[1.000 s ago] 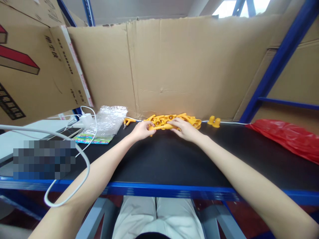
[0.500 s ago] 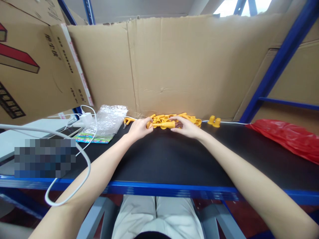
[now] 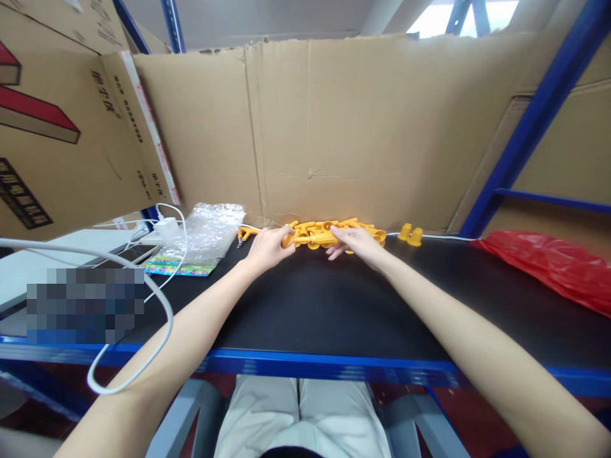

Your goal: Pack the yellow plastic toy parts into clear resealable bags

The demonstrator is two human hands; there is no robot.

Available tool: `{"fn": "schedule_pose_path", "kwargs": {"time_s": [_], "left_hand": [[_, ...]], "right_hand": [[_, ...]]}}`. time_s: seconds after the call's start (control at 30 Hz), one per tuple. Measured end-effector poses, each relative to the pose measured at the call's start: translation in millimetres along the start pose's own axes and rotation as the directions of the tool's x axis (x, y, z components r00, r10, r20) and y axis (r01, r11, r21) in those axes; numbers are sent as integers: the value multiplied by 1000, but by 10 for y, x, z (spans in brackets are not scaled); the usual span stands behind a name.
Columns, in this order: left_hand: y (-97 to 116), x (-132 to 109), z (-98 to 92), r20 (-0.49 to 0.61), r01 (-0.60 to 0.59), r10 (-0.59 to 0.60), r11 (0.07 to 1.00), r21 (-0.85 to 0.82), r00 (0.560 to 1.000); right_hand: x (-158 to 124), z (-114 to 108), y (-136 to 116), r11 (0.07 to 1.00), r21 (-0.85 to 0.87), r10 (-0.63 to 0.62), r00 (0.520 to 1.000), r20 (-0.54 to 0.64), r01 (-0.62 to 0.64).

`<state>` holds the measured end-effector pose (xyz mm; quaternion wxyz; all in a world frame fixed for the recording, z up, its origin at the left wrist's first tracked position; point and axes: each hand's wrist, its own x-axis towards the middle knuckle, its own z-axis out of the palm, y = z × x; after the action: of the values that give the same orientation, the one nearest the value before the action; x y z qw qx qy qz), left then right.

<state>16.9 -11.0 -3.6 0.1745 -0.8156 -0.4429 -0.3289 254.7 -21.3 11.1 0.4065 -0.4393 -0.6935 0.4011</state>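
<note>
A yellow plastic piece (image 3: 312,240) with a thin stem and a wider tube-like right end lies crosswise between my hands, just in front of a pile of similar parts. My left hand (image 3: 270,247) is closed round its left end, thumb and fingers pinching it. At the wider end is my right hand (image 3: 356,243), its index finger and thumb on the piece and its other fingers loosely extended below. The piece's right tip is hidden by those fingers. Behind lies the pile of yellow plastic parts (image 3: 351,224), with cup-shaped and stick-shaped pieces among them.
Two yellow cups (image 3: 414,237) stand right of the pile. A red plastic bag (image 3: 548,261) lies at the right. Clear plastic packaging (image 3: 210,229), a white charger (image 3: 166,228) and a looping white cable (image 3: 165,305) are at the left. A cardboard wall (image 3: 358,127) closes the back.
My right hand has shifted from beside the piece's right end onto it, its fingers now covering that end. My left hand keeps its hold in nearly the same place.
</note>
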Motion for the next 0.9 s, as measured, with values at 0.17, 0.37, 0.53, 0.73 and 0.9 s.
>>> {"fn": "schedule_pose_path", "kwargs": {"time_s": [0.17, 0.37, 0.53, 0.73, 0.9], "left_hand": [[-3, 11, -32, 33, 37, -38, 999, 10, 999], [1, 7, -40, 42, 45, -46, 999, 18, 998], [21, 5, -49, 38, 30, -31, 999, 30, 999], [9, 13, -55, 56, 64, -65, 998, 20, 996], [-16, 12, -46, 72, 101, -102, 995, 18, 992]], "right_hand": [[-4, -57, 49, 997, 70, -21, 994, 111, 13], [-14, -109, 92, 995, 84, -70, 978, 197, 55], [2, -44, 87, 999, 37, 3, 990, 142, -8], [-10, 15, 41, 997, -13, 82, 995, 49, -82], [48, -77, 168, 999, 16, -51, 995, 91, 50]]}}
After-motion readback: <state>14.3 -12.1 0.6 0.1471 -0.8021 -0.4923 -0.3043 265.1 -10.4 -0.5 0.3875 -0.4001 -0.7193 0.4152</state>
